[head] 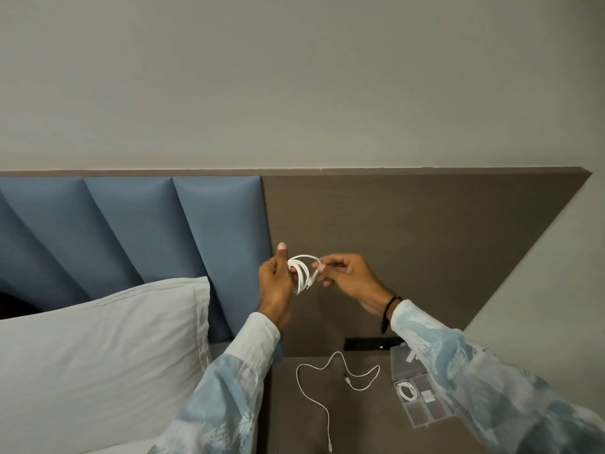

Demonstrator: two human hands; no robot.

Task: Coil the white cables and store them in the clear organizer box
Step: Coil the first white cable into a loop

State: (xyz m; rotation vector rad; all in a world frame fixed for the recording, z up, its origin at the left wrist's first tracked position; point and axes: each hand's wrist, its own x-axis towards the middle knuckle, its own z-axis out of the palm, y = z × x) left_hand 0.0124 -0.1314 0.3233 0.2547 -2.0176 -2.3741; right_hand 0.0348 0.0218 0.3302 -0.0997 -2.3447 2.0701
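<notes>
A white cable wound into a small coil [302, 271] is held up in front of the brown headboard panel. My left hand [275, 283] grips the coil, thumb up. My right hand [348, 278] pinches the cable's free end beside the coil. Below, a second white cable [322, 385] lies loose and uncoiled on the brown nightstand [284, 421]. The clear organizer box [417, 411] sits open at the nightstand's right, partly hidden by my right sleeve. One of its compartments holds a coiled white cable [406, 390].
A white pillow [98, 348] lies on the bed at the left, against blue padded headboard panels [131, 231]. A black socket strip [373, 343] is set in the panel behind the nightstand. A wall rises at the right.
</notes>
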